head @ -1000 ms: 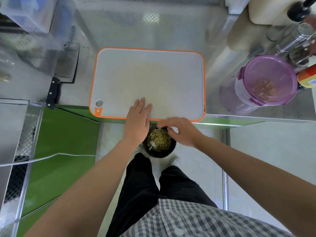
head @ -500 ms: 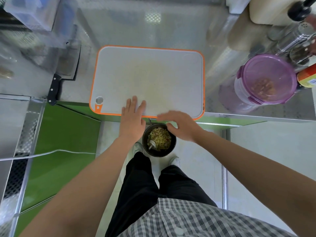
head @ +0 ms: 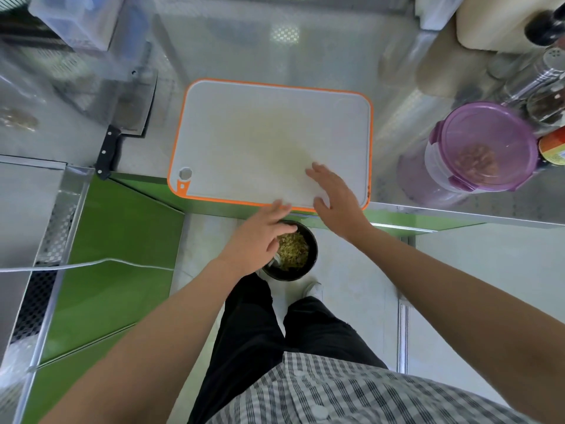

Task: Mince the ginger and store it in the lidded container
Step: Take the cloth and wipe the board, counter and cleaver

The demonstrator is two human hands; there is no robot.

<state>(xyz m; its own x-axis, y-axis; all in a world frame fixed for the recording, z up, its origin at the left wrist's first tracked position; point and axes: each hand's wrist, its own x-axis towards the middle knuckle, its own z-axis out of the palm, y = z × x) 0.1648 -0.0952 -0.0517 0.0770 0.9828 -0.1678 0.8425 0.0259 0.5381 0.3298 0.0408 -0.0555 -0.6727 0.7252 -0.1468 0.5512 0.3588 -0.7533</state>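
Observation:
A white cutting board with an orange rim lies on the steel counter, bare but for a faint yellowish stain. My right hand rests flat with straight fingers on the board's near right part. My left hand hangs over the counter's front edge with loose fingers, above a black bin on the floor that holds yellowish scraps. A purple lidded container stands on the counter at the right, closed, with something brownish inside.
A cleaver with a black handle lies left of the board. Shakers and jars crowd the back right corner. A clear plastic box sits at the back left. Green cabinet fronts run below the counter.
My left hand has left the board's near edge and now hovers above the bin. My right hand has gone from the bin up onto the board.

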